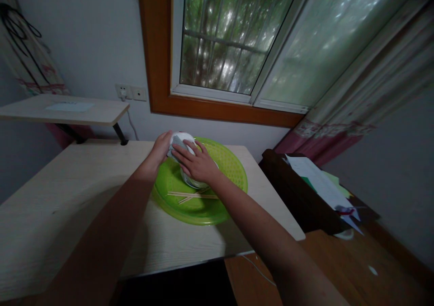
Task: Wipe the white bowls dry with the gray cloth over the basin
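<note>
A white bowl [186,137] is tilted up over the green tray, and my left hand [160,148] is closed on its left edge. What looks like a grey cloth [177,146] lies against the bowl's surface. My right hand [196,162] presses on this cloth with its fingers spread across it. Beneath my right hand, another white bowl [191,181] rests on the green tray [203,218], mostly covered by the hand. Several light wooden chopsticks [193,195] lie crossed on the tray, nearer to me than the bowls.
The pale wooden table [101,161] carries a raised shelf [101,109] at the left, with a paper on it. Behind are a wall socket [130,92] and a window. To the right, papers [315,179] lie on a dark brown piece of furniture [288,190].
</note>
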Available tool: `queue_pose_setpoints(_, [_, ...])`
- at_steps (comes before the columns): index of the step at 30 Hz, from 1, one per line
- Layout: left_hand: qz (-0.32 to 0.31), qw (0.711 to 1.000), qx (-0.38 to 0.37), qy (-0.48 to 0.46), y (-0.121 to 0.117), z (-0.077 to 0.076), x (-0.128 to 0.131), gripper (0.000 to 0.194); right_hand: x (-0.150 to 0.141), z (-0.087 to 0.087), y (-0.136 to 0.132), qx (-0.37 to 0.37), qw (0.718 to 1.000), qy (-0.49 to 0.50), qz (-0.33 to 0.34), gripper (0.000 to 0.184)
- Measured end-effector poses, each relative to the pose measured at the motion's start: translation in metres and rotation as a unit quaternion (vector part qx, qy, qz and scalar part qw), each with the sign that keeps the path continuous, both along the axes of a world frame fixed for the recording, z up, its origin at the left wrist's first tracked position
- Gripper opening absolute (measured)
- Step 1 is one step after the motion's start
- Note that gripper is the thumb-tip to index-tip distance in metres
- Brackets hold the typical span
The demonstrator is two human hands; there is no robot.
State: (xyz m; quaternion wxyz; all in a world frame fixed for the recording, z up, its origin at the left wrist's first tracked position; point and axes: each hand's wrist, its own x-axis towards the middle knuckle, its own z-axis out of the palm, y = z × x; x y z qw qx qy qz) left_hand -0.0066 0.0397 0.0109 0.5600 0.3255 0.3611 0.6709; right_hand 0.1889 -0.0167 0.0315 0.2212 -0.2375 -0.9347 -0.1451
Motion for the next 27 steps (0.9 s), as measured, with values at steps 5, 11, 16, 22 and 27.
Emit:
queue_pose_setpoints(5, [0.019,0.999,0.022,0.036,0.000,0.003,0.003,0.016,-0.003,0.002,0.002,-0.008,0.998,0.049,-0.036,0.058])
queue_pose_setpoints(11, [0.003,0.999,0.046,0.014,0.003,0.005,0.003,0.018,0.006,-0.001,0.018,-0.042,0.990,0.126,-0.050,0.057])
queue_pose_setpoints(16, [0.055,0.998,0.023,-0.002,0.007,0.006,-0.006,0.023,0.020,-0.011,0.033,-0.069,0.979,0.188,-0.035,0.052])
queue_pose_setpoints(22, [0.053,0.998,0.013,-0.035,0.015,0.008,-0.013,0.027,0.025,-0.019,0.039,-0.073,0.979,0.192,-0.011,0.046])
queue_pose_setpoints(27, [0.045,0.999,-0.002,-0.031,0.016,0.005,-0.014,0.027,0.024,-0.020,0.043,-0.081,0.974,0.212,0.000,0.050])
